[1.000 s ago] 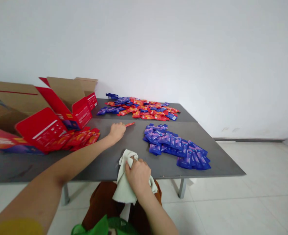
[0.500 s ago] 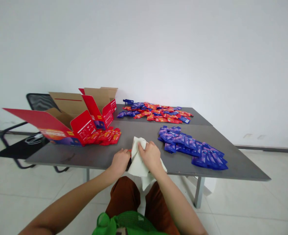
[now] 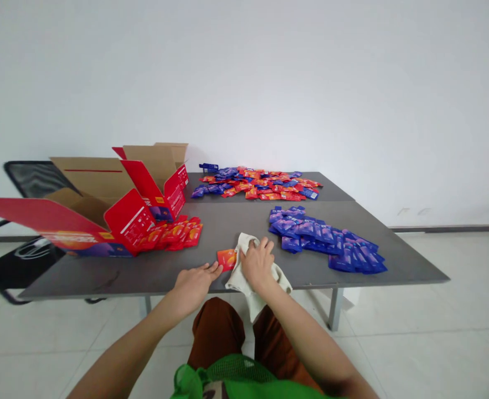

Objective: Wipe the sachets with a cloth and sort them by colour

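A red-orange packet [image 3: 226, 259] lies on the grey table near its front edge. My left hand [image 3: 193, 284] rests at the packet's left edge, its fingers stretched out and the tips pressing that side. My right hand [image 3: 257, 264] grips a white cloth [image 3: 239, 280] and presses it down over the packet's right part, which is hidden. Part of the cloth hangs over the table edge. To the left, a row of red packets [image 3: 178, 233] overlaps beside a box. On the right, blue packets [image 3: 310, 230] are fanned in overlapping rows.
Two open red cartons [image 3: 134, 221] stand at the left of the grey table [image 3: 236, 216]. Mixed red and blue packets [image 3: 264, 185] are heaped at the back, near a small dark blue box [image 3: 209, 167]. A black chair [image 3: 40, 180] stands behind the cartons.
The packet and cloth, held up at the table edge before, are now down on the tabletop. My left fingers have straightened, and the packet shows between my hands. The view has shifted slightly.
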The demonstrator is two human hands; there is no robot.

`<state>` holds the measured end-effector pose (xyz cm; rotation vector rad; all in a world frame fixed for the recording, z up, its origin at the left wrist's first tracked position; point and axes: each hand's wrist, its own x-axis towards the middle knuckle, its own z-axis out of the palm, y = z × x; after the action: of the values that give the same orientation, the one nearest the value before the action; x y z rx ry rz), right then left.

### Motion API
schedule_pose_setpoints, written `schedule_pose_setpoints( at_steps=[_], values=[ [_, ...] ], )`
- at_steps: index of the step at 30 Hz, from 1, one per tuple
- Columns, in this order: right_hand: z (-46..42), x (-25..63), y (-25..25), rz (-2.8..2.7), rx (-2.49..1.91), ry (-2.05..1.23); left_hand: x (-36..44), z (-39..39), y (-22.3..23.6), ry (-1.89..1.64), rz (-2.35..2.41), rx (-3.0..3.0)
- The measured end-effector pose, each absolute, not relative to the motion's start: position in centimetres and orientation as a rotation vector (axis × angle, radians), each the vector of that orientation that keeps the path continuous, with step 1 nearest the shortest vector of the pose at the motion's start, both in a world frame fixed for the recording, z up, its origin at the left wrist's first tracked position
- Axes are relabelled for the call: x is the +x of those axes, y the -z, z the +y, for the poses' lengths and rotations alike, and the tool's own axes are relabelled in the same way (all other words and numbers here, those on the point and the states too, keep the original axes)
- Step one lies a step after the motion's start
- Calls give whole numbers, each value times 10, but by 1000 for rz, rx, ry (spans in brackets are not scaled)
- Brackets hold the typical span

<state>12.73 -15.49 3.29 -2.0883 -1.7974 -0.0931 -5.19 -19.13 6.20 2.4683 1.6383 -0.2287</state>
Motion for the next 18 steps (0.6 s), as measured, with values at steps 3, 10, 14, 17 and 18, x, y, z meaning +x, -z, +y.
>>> schedule_pose_setpoints(
  at_steps=[3,10,14,17,18],
  values=[
    [-157,108,-33,-2095,-1906,118,-39,-189,-75,354,1755,2431],
    [-161,108,-33,-2265,-1672,55,-27,-189,-88,485,1771,2484],
    [-154,132,-32,-1883,-2034,76,-32,-189,-89,545,1705,2529],
    [-146,125,-34,-1981,-1955,75,-26,-190,-86,528,1742,2505],
    [-146,120,-36,-2071,-1867,78,-23,-191,-84,503,1767,2502]
  ],
)
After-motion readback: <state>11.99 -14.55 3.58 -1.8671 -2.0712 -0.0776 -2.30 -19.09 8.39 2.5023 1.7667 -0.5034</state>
